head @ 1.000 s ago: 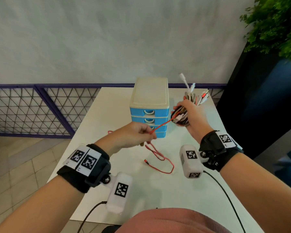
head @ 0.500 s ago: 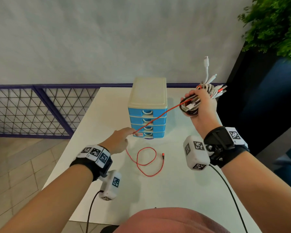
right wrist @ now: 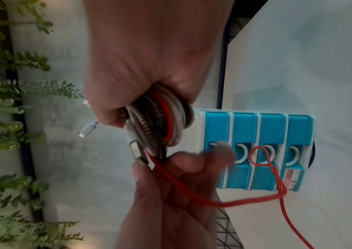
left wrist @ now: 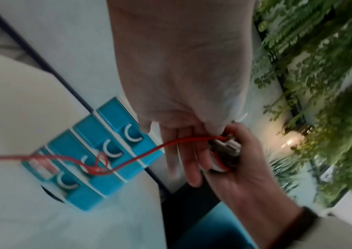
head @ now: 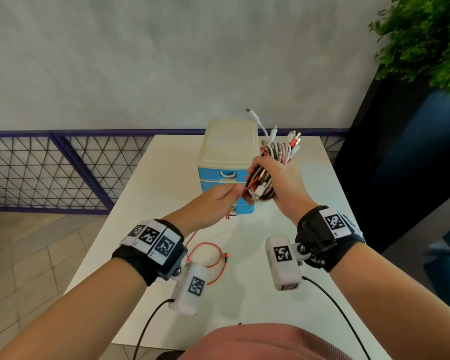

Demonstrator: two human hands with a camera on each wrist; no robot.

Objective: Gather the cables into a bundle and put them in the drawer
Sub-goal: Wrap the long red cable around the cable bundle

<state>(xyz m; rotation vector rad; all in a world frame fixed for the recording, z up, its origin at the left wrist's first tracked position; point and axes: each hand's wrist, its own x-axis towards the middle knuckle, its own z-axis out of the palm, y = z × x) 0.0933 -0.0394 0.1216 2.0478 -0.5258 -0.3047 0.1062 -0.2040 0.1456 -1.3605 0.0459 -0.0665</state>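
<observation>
My right hand (head: 269,175) grips a coiled bundle of white, braided and red cables (head: 276,154) in the air, just in front of the blue drawer unit (head: 227,152). Plug ends stick up out of the bundle (right wrist: 158,124). My left hand (head: 238,192) is right against the bundle's lower end and pinches the loose red cable (head: 208,258). That cable hangs from the hands and lies in a loop on the white table (head: 257,294). In the left wrist view the red cable (left wrist: 149,151) runs across my fingers (left wrist: 183,151) into the bundle (left wrist: 226,146). All drawers (right wrist: 255,148) look closed.
The drawer unit has a cream lid and several blue drawers with white handles (left wrist: 111,148). A dark planter with green foliage (head: 426,42) stands right of the table. A purple mesh railing (head: 63,172) runs behind and to the left.
My left hand rose from the table by the drawer base to the bundle, with the red cable. My right hand came down and nearer from its raised position. The cable's slack is shorter.
</observation>
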